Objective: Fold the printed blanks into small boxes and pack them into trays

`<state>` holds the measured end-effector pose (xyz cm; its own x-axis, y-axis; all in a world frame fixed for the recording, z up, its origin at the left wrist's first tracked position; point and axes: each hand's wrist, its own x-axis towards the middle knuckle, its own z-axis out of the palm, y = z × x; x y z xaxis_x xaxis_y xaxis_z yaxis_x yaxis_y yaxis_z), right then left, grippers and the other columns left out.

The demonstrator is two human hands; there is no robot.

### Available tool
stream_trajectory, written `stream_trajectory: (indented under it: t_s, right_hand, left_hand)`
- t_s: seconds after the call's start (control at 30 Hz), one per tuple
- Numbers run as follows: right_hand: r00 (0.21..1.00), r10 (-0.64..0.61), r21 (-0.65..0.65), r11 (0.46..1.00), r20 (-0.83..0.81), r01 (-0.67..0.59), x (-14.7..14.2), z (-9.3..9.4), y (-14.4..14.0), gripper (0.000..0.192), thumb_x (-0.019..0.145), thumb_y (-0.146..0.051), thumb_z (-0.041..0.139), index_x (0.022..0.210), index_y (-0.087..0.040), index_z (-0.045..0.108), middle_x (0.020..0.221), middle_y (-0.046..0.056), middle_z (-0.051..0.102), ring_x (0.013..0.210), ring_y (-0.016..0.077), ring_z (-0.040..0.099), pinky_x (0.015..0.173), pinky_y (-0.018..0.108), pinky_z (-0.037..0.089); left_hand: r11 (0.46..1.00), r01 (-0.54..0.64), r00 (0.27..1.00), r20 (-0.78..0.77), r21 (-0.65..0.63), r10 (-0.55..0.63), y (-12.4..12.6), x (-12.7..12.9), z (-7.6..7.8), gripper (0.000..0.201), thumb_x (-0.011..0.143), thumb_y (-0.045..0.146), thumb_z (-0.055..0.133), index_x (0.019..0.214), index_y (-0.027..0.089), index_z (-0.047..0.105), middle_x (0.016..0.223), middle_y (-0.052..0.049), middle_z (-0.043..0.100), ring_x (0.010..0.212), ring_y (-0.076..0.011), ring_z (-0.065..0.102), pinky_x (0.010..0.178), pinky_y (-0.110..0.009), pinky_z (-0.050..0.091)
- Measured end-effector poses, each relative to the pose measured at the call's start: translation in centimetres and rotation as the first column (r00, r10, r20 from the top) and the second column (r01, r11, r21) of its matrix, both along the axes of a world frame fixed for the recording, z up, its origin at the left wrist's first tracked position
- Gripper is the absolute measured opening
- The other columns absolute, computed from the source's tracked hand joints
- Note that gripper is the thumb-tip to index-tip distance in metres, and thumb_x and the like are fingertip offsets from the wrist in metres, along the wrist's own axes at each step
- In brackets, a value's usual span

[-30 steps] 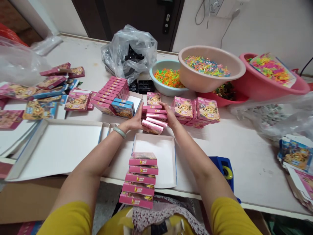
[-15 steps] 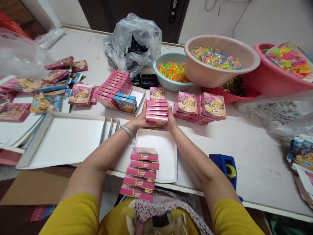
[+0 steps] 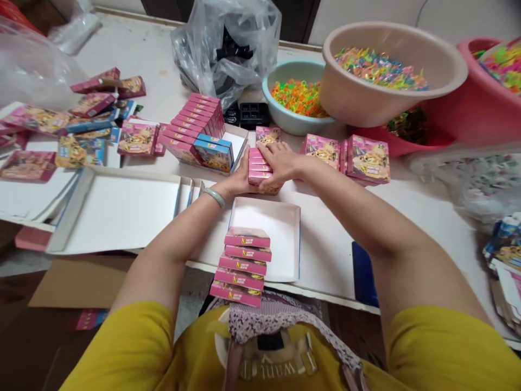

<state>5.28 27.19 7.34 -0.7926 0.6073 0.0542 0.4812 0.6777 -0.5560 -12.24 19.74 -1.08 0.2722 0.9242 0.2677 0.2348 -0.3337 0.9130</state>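
Note:
Beyond the white tray (image 3: pixel 280 244), a row of small pink boxes (image 3: pixel 257 167) is between my hands. My left hand (image 3: pixel 240 176) is closed against the row's left side, its fingers mostly hidden behind the boxes. Over the top and right side lies my right hand (image 3: pixel 283 163), its thumb at the front and its fingers bent across the boxes. One more pink box (image 3: pixel 267 134) stands just behind them. In the tray's near left part, several overlapping pink boxes (image 3: pixel 244 266) lean in a line that reaches past the table edge.
A filled tray of pink and blue boxes (image 3: pixel 195 130) stands left of my hands. Stacked pink boxes (image 3: pixel 368 157) sit to the right. Basins (image 3: pixel 394 100) of colourful small pieces fill the back right. Bare trays (image 3: pixel 130 209) and loose boxes (image 3: pixel 95 103) lie left. A blue tape dispenser (image 3: pixel 364 274) is partly hidden.
My right hand has moved from the right side of the pink boxes to over their top. My left hand stays at their left side. The view has tilted down.

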Motion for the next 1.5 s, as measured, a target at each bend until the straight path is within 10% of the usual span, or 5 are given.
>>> stream_trajectory:
  t_s: [0.27, 0.47, 0.63, 1.23, 1.5]
  right_hand:
    - [0.983, -0.002, 0.253, 0.966, 0.182, -0.045, 1.3, 2.1, -2.6, 0.118, 0.059, -0.071, 0.076, 0.151, -0.014, 0.03, 0.149, 0.022, 0.038, 0.134, 0.0509, 0.033, 0.109, 0.069, 0.024]
    - [0.999, 0.023, 0.219, 0.975, 0.03, -0.03, 5.5, 9.2, -8.0, 0.106, 0.07, -0.067, 0.072, 0.153, -0.021, 0.026, 0.145, 0.014, 0.044, 0.131, 0.0394, 0.043, 0.11, 0.058, 0.036]
    - [0.975, 0.199, -0.046, 0.98, 0.097, -0.196, 4.3, 6.0, -8.4, 0.105, 0.067, -0.066, 0.074, 0.153, -0.027, 0.029, 0.143, 0.008, 0.049, 0.126, 0.0359, 0.051, 0.107, 0.053, 0.044]
    - [0.929, 0.194, 0.193, 0.945, 0.316, -0.264, -1.2, 1.2, -13.8, 0.117, 0.071, -0.092, 0.04, 0.157, -0.016, 0.019, 0.15, 0.024, 0.036, 0.134, 0.0467, 0.034, 0.109, 0.065, 0.026]
    - [0.974, -0.116, -0.007, 0.993, -0.196, 0.117, 1.9, -1.8, -14.0, 0.096, 0.08, -0.086, 0.032, 0.156, -0.028, 0.021, 0.163, 0.009, 0.019, 0.151, 0.0349, 0.012, 0.119, 0.062, 0.012]
  left_hand:
    - [0.992, -0.122, 0.99, -0.08, -0.015, 0.12, -1.8, -1.0, 3.7, 0.14, 0.039, 0.038, 0.095, 0.154, 0.01, 0.019, 0.157, -0.021, 0.024, 0.149, -0.0408, 0.014, 0.125, -0.05, 0.013]
    - [0.998, -0.068, 0.98, -0.189, 0.011, 0.069, -16.4, -3.6, 8.9, 0.062, 0.081, 0.047, 0.071, 0.136, 0.027, 0.052, 0.136, -0.008, 0.054, 0.132, -0.0304, 0.047, 0.117, -0.05, 0.033]
    - [0.976, -0.21, 0.97, -0.14, -0.052, 0.201, -24.4, -1.0, 5.5, 0.047, 0.088, 0.044, 0.062, 0.13, 0.025, 0.051, 0.132, -0.011, 0.055, 0.127, -0.0266, 0.05, 0.111, -0.046, 0.04]
    - [0.88, -0.354, 0.838, 0.31, -0.316, 0.448, -22.3, 0.9, 1.8, 0.042, 0.081, 0.045, 0.069, 0.109, 0.024, 0.045, 0.102, -0.005, 0.052, 0.098, -0.0182, 0.056, 0.084, -0.034, 0.052]
    - [0.881, -0.401, 0.872, 0.188, -0.251, 0.451, -21.3, -1.2, 0.2, 0.074, 0.086, 0.063, 0.056, 0.145, 0.027, 0.029, 0.137, -0.013, 0.043, 0.124, -0.0247, 0.048, 0.098, -0.039, 0.049]
